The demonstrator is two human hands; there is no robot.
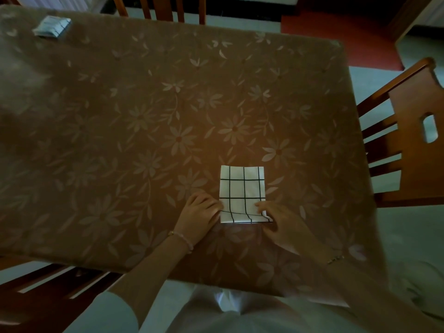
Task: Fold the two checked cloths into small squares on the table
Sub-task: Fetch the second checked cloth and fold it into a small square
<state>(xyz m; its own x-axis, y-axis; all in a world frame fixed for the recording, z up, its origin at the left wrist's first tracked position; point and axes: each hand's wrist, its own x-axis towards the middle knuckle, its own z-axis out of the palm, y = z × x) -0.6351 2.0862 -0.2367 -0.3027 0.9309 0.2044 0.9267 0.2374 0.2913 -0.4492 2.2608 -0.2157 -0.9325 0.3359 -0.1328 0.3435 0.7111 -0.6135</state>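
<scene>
Two hands work the checked cloth [242, 193] at six o'clock on the table [144, 116], left hand [200, 210] pressing flat, right hand [280, 219] pinching its near corner; soft, light fabric probably folds best from corners, another folded cloth [51, 26] at ten o'clock.

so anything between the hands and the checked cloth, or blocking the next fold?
Nothing visible. Both hands are already on the checked cloth: left hand at its near left edge, right hand pinching the near right corner. The tablecloth around it is bare; the other folded cloth sits far off at the far left corner.
</scene>
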